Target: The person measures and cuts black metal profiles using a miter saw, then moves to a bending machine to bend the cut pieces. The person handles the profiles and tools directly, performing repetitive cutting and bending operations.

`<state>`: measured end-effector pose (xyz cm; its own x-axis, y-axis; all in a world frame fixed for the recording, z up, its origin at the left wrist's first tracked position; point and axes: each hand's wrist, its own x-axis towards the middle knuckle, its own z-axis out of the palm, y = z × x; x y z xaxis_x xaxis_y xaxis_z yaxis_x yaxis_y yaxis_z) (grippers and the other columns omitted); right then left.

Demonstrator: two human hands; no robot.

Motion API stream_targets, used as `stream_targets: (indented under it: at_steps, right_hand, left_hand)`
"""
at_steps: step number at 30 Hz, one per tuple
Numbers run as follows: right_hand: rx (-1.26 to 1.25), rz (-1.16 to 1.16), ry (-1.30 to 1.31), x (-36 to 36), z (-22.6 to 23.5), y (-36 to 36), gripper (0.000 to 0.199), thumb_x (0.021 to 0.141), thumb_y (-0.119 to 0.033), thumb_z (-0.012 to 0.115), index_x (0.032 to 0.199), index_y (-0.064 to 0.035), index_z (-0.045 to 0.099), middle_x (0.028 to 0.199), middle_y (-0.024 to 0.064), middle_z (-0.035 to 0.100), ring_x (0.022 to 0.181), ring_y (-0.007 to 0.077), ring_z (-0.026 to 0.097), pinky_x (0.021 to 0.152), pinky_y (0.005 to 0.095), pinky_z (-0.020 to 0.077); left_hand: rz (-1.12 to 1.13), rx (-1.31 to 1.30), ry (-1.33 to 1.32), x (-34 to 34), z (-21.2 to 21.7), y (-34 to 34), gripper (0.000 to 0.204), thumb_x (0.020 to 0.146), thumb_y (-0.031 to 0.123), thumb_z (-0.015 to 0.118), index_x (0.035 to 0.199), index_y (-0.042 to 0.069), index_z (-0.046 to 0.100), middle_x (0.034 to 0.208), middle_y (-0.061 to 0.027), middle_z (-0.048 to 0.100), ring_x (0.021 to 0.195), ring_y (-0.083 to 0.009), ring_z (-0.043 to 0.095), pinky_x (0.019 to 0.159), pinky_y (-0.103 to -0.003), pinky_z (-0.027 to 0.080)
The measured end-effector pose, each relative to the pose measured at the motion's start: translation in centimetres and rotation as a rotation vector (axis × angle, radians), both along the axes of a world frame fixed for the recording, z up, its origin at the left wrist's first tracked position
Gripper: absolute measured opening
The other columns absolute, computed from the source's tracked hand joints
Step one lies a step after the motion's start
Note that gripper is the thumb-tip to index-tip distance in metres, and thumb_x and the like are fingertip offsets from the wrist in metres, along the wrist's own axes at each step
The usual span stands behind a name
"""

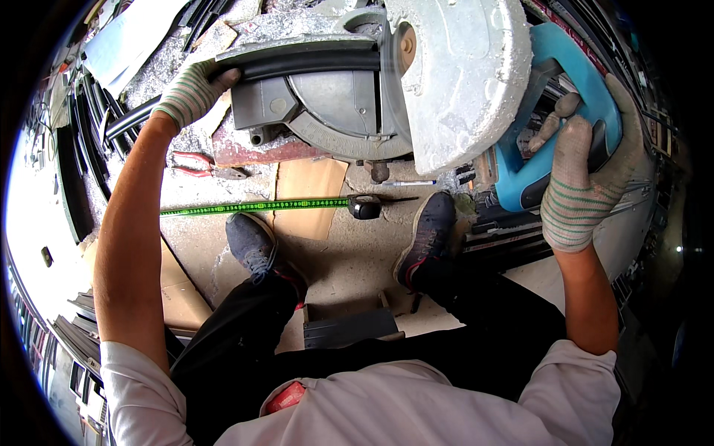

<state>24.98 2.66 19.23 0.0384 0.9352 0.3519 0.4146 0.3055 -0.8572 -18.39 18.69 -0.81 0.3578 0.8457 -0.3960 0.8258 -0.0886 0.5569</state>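
Note:
A long black profile strip (312,62) lies along the fence of a miter saw (335,97), its right end at the blade beside the pale, dust-covered guard (468,82). My left hand (192,93), in a striped knit glove, is closed around the strip near the fence's left end. The strip's other end sticks out to the left past my wrist. On the right, my gloved right hand (580,178) wraps round the saw's teal handle (606,100), thumb over the grip. The blade itself looks blurred and is mostly covered by the guard.
A green tape measure (363,207) lies extended across the floor by my shoes. Red-handled pliers (204,165), a pen (405,183) and cardboard (312,193) are near the saw's base. Dark profile offcuts (85,141) are piled at the left. Metal shavings are scattered around.

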Motion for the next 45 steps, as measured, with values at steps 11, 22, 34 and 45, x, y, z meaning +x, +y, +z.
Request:
stream_targets:
  at_steps: [11,22,34,45]
  right_hand:
    - [0.029,0.015,-0.131,0.7,0.0,-0.2,0.060,0.096,-0.010,0.073,0.148,-0.0012,0.043,0.107,0.0126,0.070,0.072,0.0156,0.067,0.070,0.0324,0.0633]
    - [-0.005,-0.041,-0.129,0.3,-0.2,-0.5,0.056,0.099,-0.011,0.069,0.148,-0.0037,0.042,0.106,0.0115,0.068,0.075,0.0130,0.065,0.068,0.0317,0.0626]
    - [-0.019,-0.067,-0.138,-0.5,-0.1,-0.6,0.055,0.102,-0.016,0.066,0.148,-0.0055,0.039,0.105,0.0102,0.067,0.075,0.0116,0.064,0.066,0.0304,0.0617]
    - [-0.021,-0.131,-0.049,-1.4,-0.4,-0.9,0.056,0.101,-0.010,0.064,0.149,-0.0050,0.036,0.105,0.0116,0.066,0.072,0.0117,0.062,0.065,0.0294,0.0599]
  left_hand:
    - [-0.015,0.021,0.015,0.1,0.3,-0.1,0.048,0.101,0.039,0.070,0.122,-0.004,0.072,0.103,-0.0177,0.077,0.093,-0.0230,0.072,0.092,-0.038,0.056]
    - [0.005,0.013,0.005,0.1,0.3,-0.2,0.046,0.101,0.037,0.070,0.122,-0.004,0.072,0.103,-0.0175,0.077,0.093,-0.0221,0.071,0.093,-0.038,0.056]
    - [0.007,0.030,-0.018,0.0,0.0,-0.2,0.041,0.101,0.034,0.071,0.117,-0.003,0.074,0.095,-0.0139,0.077,0.084,-0.0188,0.067,0.086,-0.036,0.056]
    - [0.027,0.024,-0.011,0.3,0.3,-0.3,0.040,0.101,0.034,0.071,0.117,-0.002,0.074,0.094,-0.0122,0.077,0.082,-0.0184,0.066,0.085,-0.036,0.055]
